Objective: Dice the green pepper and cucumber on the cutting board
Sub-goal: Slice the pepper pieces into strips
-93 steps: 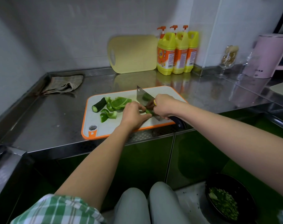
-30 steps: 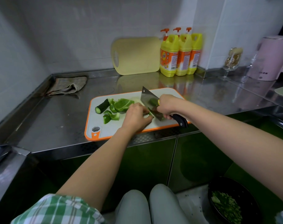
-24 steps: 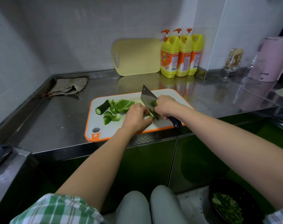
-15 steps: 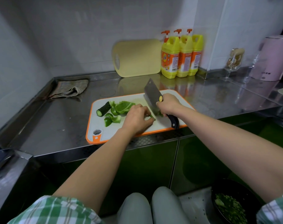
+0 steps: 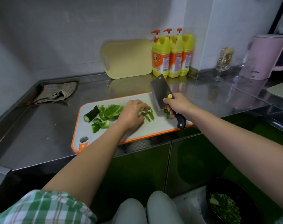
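Green pepper strips [image 5: 148, 115] lay mid-board on the white, orange-edged cutting board [image 5: 153, 129], w/ a few small diced bits [image 5: 167, 113] just to their right. Bigger pepper chunks [image 5: 112, 110] sat toward the board's left, and a short cucumber piece [image 5: 91, 113] lay beside them at the far left. Left hand [image 5: 132, 114] rested over the board btwn chunks and strips, fingers loose and only lightly bent, tips touching the strips, clasping nothing. Right hand [image 5: 178, 104] was wrapped tight round the black handle of a cleaver [image 5: 160, 92]. The blade was tilted up, its tip toward the back wall and its heel low above the diced bits.

The board sat at the front edge of a steel counter [image 5: 40, 126]. A crumpled cloth [image 5: 56, 92] lay back-left. A yellow board [image 5: 127, 59] leaned on the wall next to three yellow detergent bottles [image 5: 171, 57]. Further right were a stemmed glass [image 5: 224, 60] and a pink kettle [image 5: 267, 57]. Lower right, below counter level, a black bowl [image 5: 244, 191] held chopped greens.
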`<state>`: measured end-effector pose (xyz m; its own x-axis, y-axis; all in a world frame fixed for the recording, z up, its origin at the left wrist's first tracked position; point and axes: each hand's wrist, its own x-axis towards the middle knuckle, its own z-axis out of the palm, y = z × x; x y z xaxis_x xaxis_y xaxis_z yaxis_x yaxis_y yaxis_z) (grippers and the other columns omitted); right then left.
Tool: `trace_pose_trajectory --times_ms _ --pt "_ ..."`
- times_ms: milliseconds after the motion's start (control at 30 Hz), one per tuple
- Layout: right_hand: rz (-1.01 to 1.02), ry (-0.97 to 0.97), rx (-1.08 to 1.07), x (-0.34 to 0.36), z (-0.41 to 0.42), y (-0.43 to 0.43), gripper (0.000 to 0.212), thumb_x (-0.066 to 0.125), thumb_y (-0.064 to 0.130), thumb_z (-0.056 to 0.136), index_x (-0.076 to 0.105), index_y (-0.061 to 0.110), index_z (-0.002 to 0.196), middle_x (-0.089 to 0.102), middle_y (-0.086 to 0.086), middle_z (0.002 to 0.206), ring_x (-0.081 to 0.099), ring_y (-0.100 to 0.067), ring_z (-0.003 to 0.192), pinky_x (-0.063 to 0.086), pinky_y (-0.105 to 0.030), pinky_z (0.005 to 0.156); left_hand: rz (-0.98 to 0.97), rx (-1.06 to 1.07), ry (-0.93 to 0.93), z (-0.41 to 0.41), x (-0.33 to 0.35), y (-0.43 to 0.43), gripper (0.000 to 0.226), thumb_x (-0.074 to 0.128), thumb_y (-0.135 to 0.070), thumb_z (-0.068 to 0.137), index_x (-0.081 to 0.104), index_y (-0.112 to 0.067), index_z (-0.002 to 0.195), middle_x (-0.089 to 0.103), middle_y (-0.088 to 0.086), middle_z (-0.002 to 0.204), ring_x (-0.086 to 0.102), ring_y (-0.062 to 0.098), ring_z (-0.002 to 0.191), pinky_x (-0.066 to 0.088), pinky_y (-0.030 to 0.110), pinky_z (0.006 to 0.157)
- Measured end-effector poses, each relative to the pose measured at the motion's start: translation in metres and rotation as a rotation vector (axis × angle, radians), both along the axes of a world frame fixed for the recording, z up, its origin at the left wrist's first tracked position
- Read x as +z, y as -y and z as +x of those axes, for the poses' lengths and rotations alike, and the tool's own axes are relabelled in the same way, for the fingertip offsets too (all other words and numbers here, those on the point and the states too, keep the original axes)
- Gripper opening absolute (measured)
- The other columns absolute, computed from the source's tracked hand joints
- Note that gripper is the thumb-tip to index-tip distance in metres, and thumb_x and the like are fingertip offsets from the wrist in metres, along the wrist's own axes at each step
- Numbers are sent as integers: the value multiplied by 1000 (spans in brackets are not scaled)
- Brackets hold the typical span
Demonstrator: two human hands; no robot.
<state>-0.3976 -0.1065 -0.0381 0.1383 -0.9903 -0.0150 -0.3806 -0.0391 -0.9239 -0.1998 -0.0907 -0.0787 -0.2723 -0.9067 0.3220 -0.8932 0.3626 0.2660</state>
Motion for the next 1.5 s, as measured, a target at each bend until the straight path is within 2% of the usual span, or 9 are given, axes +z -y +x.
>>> trace_pose_trajectory --times_ms 133,333,567,733,867,1000,1100,1267,1500 --pt "-5 8 22 1 -2 -1 22 47 13 99 49 12 78 48 -7 57 43 -17 43 37 -25 41 15 -117 231 -8 7 9 46 60 -11 80 66 -31 121 52 3 136 41 27 124 36 38 101" --pt "4 23 47 -2 -5 -2 16 46 12 100 50 11 85 46 -8 57 41 -16 42 36 -21 36 -135 -173 371 -10 11 17 17 63 -27 86 68 -20 101 62 1 109 49 27 109 42 40 88" --pt "16 29 47 -2 -3 -4 11 47 12 100 49 6 91 47 -8 58 41 -16 41 36 -21 35 -211 -202 436 -9 9 12 17 59 -21 89 65 -7 95 64 12 93 52 34 98 43 42 79" --pt "28 6 52 -2 0 -5 15 47 13 100 50 5 87 48 -9 59 43 -17 43 37 -25 39 -232 -135 497 8 4 5 33 40 -26 96 62 -1 95 63 19 93 51 36 92 42 44 74" --pt "22 -39 59 -3 5 -3 22 47 12 100 48 10 78 49 -9 58 43 -17 41 35 -20 35 -174 -68 421 23 5 -4 26 51 -30 96 62 -10 108 64 8 103 49 28 103 39 37 81" --pt "14 -106 86 -2 7 -3 26 47 11 100 47 9 74 49 -10 58 43 -18 41 34 -18 33 -105 -34 301 20 8 -8 23 58 -37 90 66 -18 100 63 2 95 50 22 96 43 35 79" --pt "17 -166 110 -2 6 -4 25 47 12 100 46 8 75 50 -10 58 44 -19 44 35 -20 36 -81 80 76 14 7 -4 24 55 -37 91 68 -18 96 61 2 92 49 22 94 43 38 77" --pt "16 -190 110 -2 4 -4 24 45 12 100 46 9 77 49 -9 58 43 -18 43 35 -21 38 -7 200 -31 0 5 19 29 55 -26 94 67 -21 120 65 6 105 49 29 111 44 40 89" --pt "15 -208 120 -5 4 -3 25 46 12 100 45 11 75 49 -9 58 44 -18 43 35 -22 38 48 255 -56 -10 4 32 6 71 -22 81 76 -20 84 72 1 91 59 27 101 49 35 77"
